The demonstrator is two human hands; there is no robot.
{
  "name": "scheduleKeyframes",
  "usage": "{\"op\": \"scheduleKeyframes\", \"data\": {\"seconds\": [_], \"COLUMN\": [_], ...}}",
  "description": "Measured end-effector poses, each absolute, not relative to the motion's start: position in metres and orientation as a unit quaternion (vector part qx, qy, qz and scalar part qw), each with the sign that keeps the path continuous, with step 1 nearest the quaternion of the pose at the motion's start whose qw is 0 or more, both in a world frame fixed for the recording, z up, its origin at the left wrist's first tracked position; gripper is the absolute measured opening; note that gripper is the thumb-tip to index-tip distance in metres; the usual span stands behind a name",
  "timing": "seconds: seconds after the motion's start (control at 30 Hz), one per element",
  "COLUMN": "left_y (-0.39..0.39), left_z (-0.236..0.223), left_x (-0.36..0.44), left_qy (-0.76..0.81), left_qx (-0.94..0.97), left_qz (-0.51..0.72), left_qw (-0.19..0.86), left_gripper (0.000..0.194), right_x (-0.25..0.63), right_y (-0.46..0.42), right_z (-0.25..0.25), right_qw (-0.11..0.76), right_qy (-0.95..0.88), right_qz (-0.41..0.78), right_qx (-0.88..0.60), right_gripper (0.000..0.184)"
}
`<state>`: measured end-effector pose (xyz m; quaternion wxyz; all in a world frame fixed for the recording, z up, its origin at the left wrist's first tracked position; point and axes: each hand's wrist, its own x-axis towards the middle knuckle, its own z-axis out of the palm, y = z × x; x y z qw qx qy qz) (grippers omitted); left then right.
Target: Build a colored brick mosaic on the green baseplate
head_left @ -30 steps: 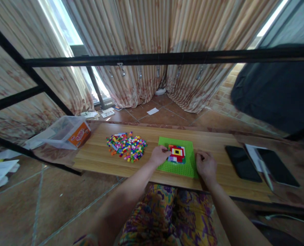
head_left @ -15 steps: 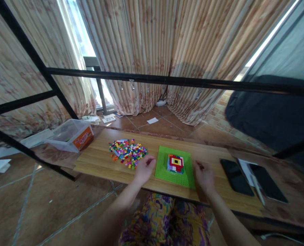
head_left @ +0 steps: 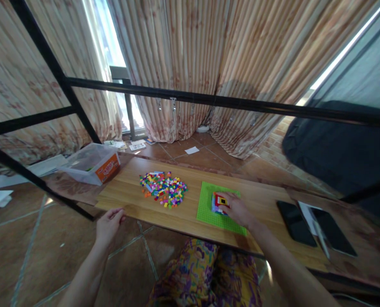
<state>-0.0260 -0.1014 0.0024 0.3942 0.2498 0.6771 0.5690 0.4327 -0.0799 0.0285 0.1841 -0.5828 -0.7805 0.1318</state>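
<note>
A green baseplate [head_left: 205, 207] lies on the wooden board, bearing a small block build [head_left: 221, 200] of toy bricks in red, white, yellow and black layers. Over the build's right side reaches my right hand [head_left: 237, 209], its fingers curled round the edges and partly hiding it. My left hand [head_left: 109, 225] is at the board's front left edge, fingers curled together; whether anything small is between them is hidden. Between the hands, a pile of loose coloured bricks [head_left: 166, 187] is spread on the board, left of the baseplate.
A clear plastic box [head_left: 84, 164] with an orange label stands beyond the board's left end. Toward the right are a black phone [head_left: 296, 222], a dark tablet [head_left: 333, 232] and a white pen [head_left: 321, 238]. A black metal bar [head_left: 190, 94] crosses above the board.
My left hand has moved left, from beside the baseplate past the brick pile to the board's front left edge. My right hand has moved left onto the block build. The view has shifted slightly.
</note>
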Motion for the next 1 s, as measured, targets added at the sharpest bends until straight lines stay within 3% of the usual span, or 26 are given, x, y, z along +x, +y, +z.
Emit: {"op": "scheduleKeyframes", "data": {"seconds": [0.53, 0.7, 0.9, 1.0], "left_y": [-0.104, -0.106, -0.101, -0.092], "left_z": [-0.005, -0.004, 0.004, 0.008], "left_x": [-0.028, -0.027, -0.027, -0.025], "left_qy": [0.689, 0.687, 0.693, 0.694], "left_qx": [0.202, 0.205, 0.228, 0.264], "left_qz": [0.571, 0.568, 0.57, 0.571], "left_qw": [0.399, 0.405, 0.377, 0.349], "left_gripper": [0.032, 0.033, 0.028, 0.026], "right_x": [0.435, 0.435, 0.444, 0.437], "right_y": [-0.087, -0.089, -0.069, -0.045], "right_z": [0.027, 0.031, 0.039, 0.043], "right_qw": [0.188, 0.225, 0.344, 0.31], "right_qy": [-0.782, -0.767, -0.656, -0.633], "right_qz": [0.108, 0.15, 0.134, 0.102], "right_qx": [-0.584, -0.582, -0.658, -0.702], "right_gripper": [0.042, 0.041, 0.048, 0.052]}}
